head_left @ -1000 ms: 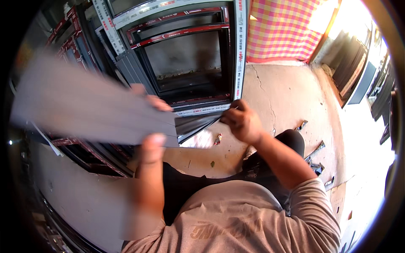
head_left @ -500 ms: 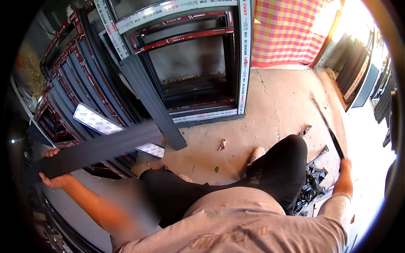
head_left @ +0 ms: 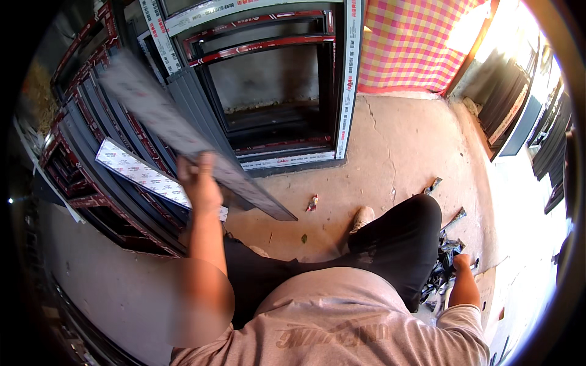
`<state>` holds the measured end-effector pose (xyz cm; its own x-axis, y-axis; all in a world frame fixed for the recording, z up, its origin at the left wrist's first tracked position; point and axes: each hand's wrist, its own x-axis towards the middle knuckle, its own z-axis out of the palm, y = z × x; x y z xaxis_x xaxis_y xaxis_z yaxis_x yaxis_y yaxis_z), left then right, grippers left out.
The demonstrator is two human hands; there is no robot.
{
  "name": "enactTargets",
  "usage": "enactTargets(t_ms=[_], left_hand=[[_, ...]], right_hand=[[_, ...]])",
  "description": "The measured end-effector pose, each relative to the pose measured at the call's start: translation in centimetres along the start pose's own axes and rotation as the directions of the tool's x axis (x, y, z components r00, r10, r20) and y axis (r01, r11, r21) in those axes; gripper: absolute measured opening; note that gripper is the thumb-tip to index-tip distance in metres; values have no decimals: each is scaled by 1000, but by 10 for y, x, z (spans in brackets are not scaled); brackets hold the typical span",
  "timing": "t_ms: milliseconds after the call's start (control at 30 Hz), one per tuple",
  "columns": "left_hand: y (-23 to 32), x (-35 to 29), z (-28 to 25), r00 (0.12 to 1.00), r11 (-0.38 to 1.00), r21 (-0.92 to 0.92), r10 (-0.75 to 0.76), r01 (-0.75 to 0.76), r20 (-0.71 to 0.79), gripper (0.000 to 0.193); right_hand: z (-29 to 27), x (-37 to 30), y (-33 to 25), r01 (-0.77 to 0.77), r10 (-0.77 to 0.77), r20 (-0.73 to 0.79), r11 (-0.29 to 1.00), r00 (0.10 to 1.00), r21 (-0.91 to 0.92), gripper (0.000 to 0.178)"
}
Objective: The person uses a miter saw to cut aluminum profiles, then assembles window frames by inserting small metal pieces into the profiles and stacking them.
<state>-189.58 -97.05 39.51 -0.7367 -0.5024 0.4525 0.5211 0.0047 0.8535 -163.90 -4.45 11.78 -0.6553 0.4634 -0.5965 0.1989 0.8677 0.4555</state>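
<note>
Two bare hands are working well apart. The left hand (head_left: 201,183) is clamping on a long, flat, pale grey panel with a dark edge (head_left: 165,116), the thumb showing at its near edge. The panel is slanting from the upper left down to the middle, in front of the dark frames, and its upper end is blurring. The hand is gripping below the panel's middle, presumably because that part is lying within easy reach of a seated body.

The right hand (head_left: 463,262) is resting at a crumpled heap of glossy black plastic film (head_left: 434,282) beside the knee in black trousers (head_left: 403,244); whether its fingers are closing on any film, one cannot tell. The heap is probably lying there to be leaving the floor before the feet (head_left: 366,165) open.

A white, printed flat strip (head_left: 143,172) is leaning against a stack of dark grey metal frames with red tape (head_left: 113,131), which is apparently propping it. Behind the panel, a dark grey ribbed board (head_left: 189,94) is standing aslant against a large rectangular window frame with white tape (head_left: 348,91), seemingly using it as support.
</note>
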Motion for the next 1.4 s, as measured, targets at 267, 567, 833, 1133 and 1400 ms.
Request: enactTargets(t_ms=[267, 567, 833, 1133, 1400], left_hand=[[-55, -68, 41, 900, 973, 181, -206, 145, 384, 24], [-59, -91, 33, 871, 919, 394, -174, -24, 460, 26], [-54, -96, 47, 767, 861, 508, -299, -40, 568, 33], [-54, -98, 42, 759, 868, 496, -319, -6, 568, 37], [-51, -94, 42, 747, 847, 531, -364, 18, 555, 39]], right_hand=[[-102, 26, -61, -10, 413, -361, 670, 836, 742, 34], [-429, -73, -230, 702, 199, -683, -33, 702, 712, 12], [-565, -324, -428, 993, -143, -984, -73, -106, -96, 49], [-571, -324, -470, 919, -216, -976, -386, -10, 76, 34], [-571, -326, -477, 912, -215, -976, -395, 22, 107, 31]])
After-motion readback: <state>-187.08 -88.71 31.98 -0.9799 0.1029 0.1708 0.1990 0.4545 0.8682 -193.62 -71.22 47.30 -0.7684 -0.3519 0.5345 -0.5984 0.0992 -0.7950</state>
